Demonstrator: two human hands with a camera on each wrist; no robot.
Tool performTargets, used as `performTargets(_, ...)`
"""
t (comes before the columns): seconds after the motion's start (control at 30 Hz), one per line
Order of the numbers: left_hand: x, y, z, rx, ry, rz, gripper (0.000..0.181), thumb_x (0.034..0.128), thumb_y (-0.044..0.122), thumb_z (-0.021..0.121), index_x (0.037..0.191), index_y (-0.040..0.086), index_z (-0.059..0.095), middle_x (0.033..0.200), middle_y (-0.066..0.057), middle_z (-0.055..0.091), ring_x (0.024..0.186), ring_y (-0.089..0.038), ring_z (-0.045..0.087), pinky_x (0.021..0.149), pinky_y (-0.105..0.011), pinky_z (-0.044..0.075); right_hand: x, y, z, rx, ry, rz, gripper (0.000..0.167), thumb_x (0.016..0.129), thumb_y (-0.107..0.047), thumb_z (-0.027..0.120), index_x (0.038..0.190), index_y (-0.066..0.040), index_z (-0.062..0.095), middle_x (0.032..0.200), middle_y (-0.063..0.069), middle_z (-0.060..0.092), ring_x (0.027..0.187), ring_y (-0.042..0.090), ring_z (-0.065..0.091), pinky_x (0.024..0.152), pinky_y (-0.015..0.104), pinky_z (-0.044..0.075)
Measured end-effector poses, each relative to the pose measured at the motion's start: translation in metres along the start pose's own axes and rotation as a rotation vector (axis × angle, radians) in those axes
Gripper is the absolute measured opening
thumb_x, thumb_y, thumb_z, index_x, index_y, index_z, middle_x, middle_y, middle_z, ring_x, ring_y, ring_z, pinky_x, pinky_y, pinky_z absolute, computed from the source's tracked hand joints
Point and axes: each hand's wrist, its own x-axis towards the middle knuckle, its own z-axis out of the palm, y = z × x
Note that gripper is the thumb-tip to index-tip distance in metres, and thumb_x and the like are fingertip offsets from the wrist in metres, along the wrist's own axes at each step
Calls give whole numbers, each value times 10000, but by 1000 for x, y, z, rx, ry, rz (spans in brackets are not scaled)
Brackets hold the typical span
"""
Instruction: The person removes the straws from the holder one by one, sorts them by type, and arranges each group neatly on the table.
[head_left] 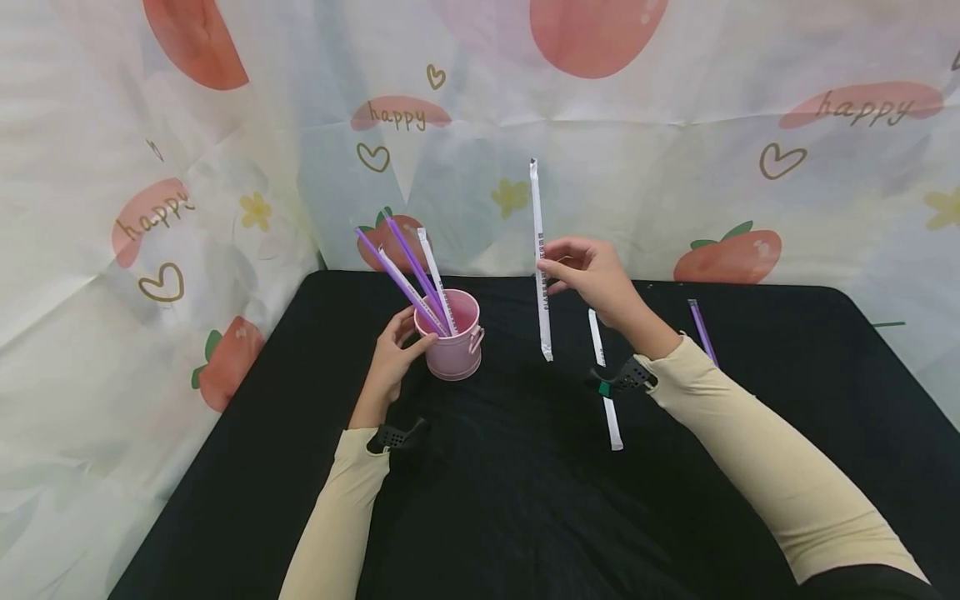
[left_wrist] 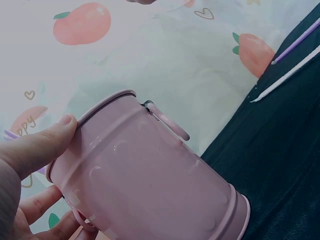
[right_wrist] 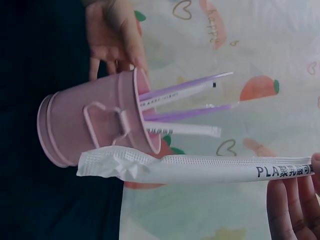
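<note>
A pink metal bucket [head_left: 453, 357] stands on the black tabletop, several straws leaning in it, some purple and some in white paper. My left hand [head_left: 393, 354] holds the bucket at its rim; in the left wrist view the thumb [left_wrist: 47, 145] lies on the rim and the fingers are on the side by a handle. To the right of the bucket, my right hand [head_left: 592, 279] pinches a white paper-wrapped straw [head_left: 537, 208] near its middle, upright above the table. In the right wrist view, black print shows on this wrapped straw [right_wrist: 215, 170].
Another paper-wrapped straw [head_left: 611, 421] lies on the black cloth [head_left: 495, 500], partly behind the right wrist strap. A purple straw [head_left: 701, 329] lies farther right, partly hidden by the sleeve. A printed curtain [head_left: 622, 150] hangs behind the table and along its left side.
</note>
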Motion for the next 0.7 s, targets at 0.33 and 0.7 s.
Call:
performTargets(0.33,15,-26,-2,-14,23,19,617,865,121,668,1409,86,379,1417,-166,422,1345,-301,352,1123,-478,307,-12,3,-23,-56,-4,0,129,872,-88,651,999,-64,650,846,-102,657,766,26,639,644,238,568)
performTargets(0.7,15,-26,-2,-2,26,18,612,867,130,668,1407,92,383,1417,-158,423,1347,-294,353,1129,-465,304,-27,6,-53,-117,30,10,135,870,-82,652,1003,-90,671,832,-149,660,753,13,649,637,218,564)
